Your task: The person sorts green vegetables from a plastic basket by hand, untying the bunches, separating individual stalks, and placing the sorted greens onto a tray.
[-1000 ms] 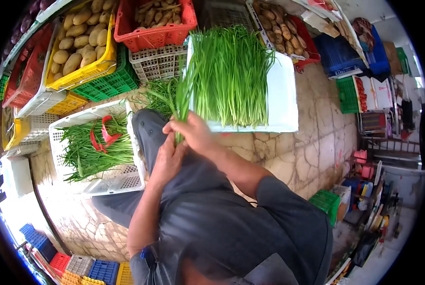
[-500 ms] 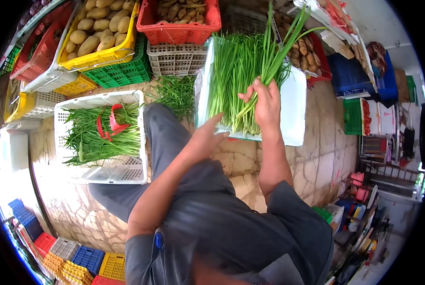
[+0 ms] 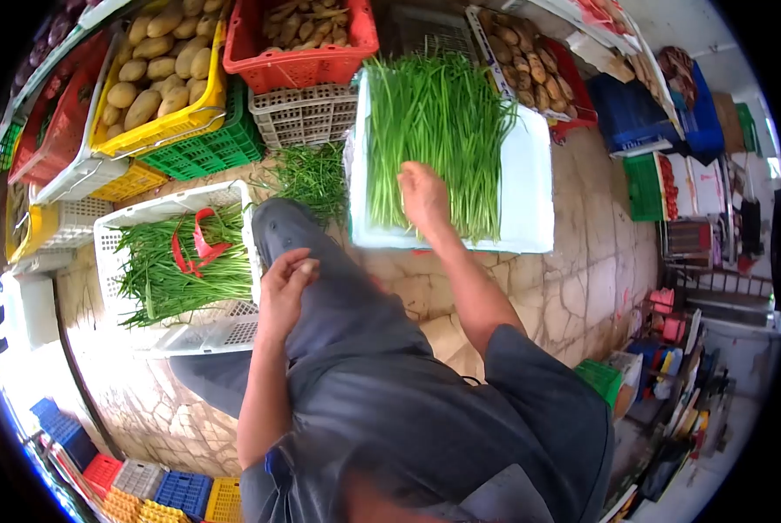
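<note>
Two bare hands are held apart over the work, and no bunch of stalks is seen raised in either. Nearest, the left hand [image 3: 286,292] is held beside a bent knee [image 3: 277,228], its fingers loosely curled and partly open, with nothing seen in it. It has been drawn back from the pale box [image 3: 530,183], toward which it was stretched half a second ago. The right hand [image 3: 423,200] is placed over the green stalks [image 3: 447,131] lying in that box; its fingers are curled in, and whether any stalk is pinched cannot be told.

In the previous view, a small bunch was held above the box by the right hand; now that bunch cannot be told from the layer. By this, one handful appears to have been laid down, and the work is judged to be between handfuls.

The stalks are spread side by side, with a bare strip left at the box's right side. To the left, more greens [image 3: 181,288] and a red strip [image 3: 203,244] are held in a white crate [image 3: 240,332]. Farther off, loose trimmings [image 3: 312,183] are scattered on the floor, and potatoes [image 3: 159,74] are piled in a yellow crate [image 3: 165,131].
</note>
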A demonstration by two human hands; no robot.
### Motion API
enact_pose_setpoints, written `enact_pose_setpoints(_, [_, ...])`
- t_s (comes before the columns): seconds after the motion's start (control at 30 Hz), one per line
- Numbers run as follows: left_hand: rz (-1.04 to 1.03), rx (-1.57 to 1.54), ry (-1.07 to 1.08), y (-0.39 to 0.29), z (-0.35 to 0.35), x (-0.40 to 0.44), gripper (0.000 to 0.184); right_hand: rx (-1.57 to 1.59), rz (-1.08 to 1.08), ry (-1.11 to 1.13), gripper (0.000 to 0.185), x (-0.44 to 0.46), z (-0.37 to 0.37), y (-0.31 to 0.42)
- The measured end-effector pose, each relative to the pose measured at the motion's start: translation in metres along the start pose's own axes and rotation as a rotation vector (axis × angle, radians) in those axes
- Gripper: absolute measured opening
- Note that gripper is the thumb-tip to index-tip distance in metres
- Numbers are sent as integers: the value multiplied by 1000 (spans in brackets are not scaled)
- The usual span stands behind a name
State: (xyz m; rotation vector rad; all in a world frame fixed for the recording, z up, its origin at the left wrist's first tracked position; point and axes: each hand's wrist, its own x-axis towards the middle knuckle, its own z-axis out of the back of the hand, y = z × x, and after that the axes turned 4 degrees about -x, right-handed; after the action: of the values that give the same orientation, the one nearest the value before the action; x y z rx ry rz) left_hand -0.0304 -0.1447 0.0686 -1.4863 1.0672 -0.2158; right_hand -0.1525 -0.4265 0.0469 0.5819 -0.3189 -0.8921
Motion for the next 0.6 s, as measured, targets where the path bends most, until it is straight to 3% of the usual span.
enact_pose_setpoints(0.1, [1,-6,-21,1,7,-2,32,-138,317,28,30,-3,-20,3])
enact_pose_setpoints(0.2, [-10,-37,-81,-8,16,-12,34,-219,143,244,32,1,-18,5])
enact_pose_setpoints(0.23, [-27,-33,-124,-9,23,-17,34,-373,112,268,35,3,-22,-5])
enact_pose_setpoints(0.47, [-67,-175,-453,24,101,-65,31,-104,353,-52,28,-5,-49,-25])
enact_pose_setpoints(0.6, [-81,-238,-532,59,136,-83,27,295,231,136,16,-21,-58,68])
